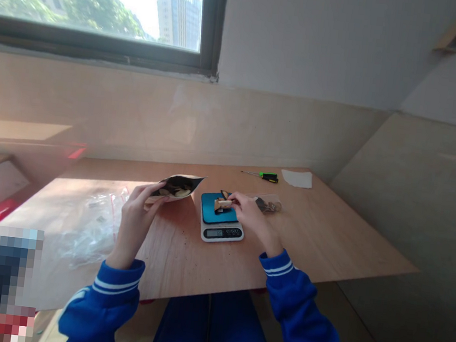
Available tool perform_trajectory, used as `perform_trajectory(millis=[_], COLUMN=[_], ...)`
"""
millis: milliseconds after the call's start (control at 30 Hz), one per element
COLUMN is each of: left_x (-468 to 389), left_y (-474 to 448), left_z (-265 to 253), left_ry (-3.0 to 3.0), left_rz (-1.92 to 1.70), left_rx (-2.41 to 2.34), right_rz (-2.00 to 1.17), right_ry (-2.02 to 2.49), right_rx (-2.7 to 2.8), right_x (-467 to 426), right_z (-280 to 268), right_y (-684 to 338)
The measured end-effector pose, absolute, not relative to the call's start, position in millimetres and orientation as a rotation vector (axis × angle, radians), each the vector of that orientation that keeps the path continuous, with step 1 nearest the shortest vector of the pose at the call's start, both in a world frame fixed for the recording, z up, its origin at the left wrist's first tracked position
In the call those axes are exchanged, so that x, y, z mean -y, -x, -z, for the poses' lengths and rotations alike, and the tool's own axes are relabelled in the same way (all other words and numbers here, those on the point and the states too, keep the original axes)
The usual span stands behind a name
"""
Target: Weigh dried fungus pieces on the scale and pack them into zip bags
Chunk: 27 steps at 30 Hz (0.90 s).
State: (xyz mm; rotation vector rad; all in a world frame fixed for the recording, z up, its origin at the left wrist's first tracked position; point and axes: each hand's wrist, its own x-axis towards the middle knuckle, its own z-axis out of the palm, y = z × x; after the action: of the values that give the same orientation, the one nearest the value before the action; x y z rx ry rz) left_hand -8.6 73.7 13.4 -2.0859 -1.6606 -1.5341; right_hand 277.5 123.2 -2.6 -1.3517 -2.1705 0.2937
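Observation:
My left hand [141, 200] grips the side of an open paper pouch [167, 199] and tilts its dark mouth toward me. Pale and brown dried slices [181, 192] show inside. Just right of the pouch stands a small kitchen scale [209, 208] with a blue top and a lit display too small to read. Over its platform my right hand [244, 208] pinches a pale, brown-edged dried piece [225, 204]. Other dark and brown pieces [218, 210] lie on the blue top, partly hidden by the fingers. Whether the pinched piece touches them I cannot tell.
Behind my right hand lies a clear bag [272, 204] of brown pieces. Crumpled clear plastic bags [91, 232] cover the table's left side. Toward the back are a green-and-black screwdriver [267, 175] and a white paper sheet [297, 178]. The wooden table [305, 251] meets a tiled wall.

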Motion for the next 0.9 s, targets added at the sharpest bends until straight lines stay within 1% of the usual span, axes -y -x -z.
perform_trajectory(millis=[67, 233, 367, 500, 667, 800, 900], left_x=[-73, -69, -68, -67, -67, -69, -70], left_y=[8, 10, 11, 10, 9, 9, 11], left_z=[-13, -13, -12, -12, -13, -14, -15], left_ry=[2.094, 2.104, 2.131, 2.148, 2.128, 2.105, 2.092], left_rz=[1.535, 1.512, 1.515, 1.527, 1.538, 1.519, 1.494], left_rx=[1.655, 1.663, 1.649, 1.631, 1.66, 1.679, 1.727], right_rz=[-0.222, -0.186, -0.136, -0.15, -0.103, -0.039, -0.059], right_ry=[1.372, 1.339, 1.299, 1.271, 1.393, 1.419, 1.39], right_rx=[2.283, 2.424, 2.484, 2.399, 2.264, 2.23, 2.244], right_x=[-122, -121, -123, -123, -117, -113, -113], right_z=[10, 29, 37, 35, 30, 39, 50], right_y=[-268, -245, -246, -265, -287, -288, -286])
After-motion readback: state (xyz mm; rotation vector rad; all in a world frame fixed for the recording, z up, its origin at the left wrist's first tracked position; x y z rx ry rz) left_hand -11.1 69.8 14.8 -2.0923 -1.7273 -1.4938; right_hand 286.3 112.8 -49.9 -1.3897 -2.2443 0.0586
